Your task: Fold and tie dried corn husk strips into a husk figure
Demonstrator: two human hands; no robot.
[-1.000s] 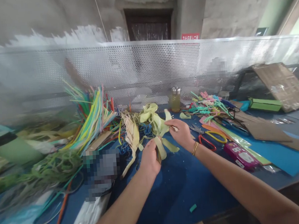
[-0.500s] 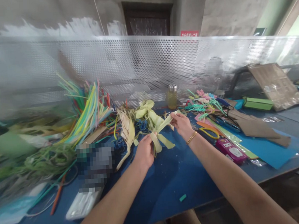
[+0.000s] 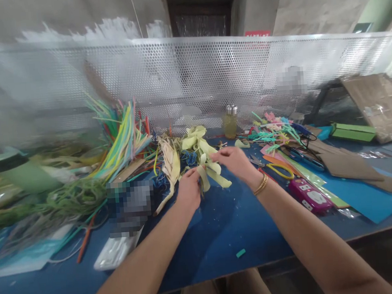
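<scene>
Pale green corn husk strips [image 3: 218, 180], curled and fanned out, are pinched in my left hand [image 3: 189, 187] above the blue table. My right hand [image 3: 235, 162] is closed in a pinch at the upper side of the same strips, its fingertips touching them. Just behind lies a bunch of light green husks [image 3: 193, 138]. To the left of it rests a dried, cream-coloured husk bundle [image 3: 170, 162] with a long tail. A small loose husk piece [image 3: 242, 143] lies beyond my right hand.
Colourful pipe cleaners [image 3: 125, 140] and green cord [image 3: 75, 195] crowd the left. A glass jar [image 3: 230, 123] stands by the perforated metal screen [image 3: 208, 79]. On the right are yellow-handled scissors [image 3: 280, 171], a purple case [image 3: 309, 196], blue paper [image 3: 364, 202] and cardboard [image 3: 348, 165].
My right hand has moved left and slightly down, closer to my left hand. The strip stretched between the hands is no longer drawn out. The view has shifted slightly.
</scene>
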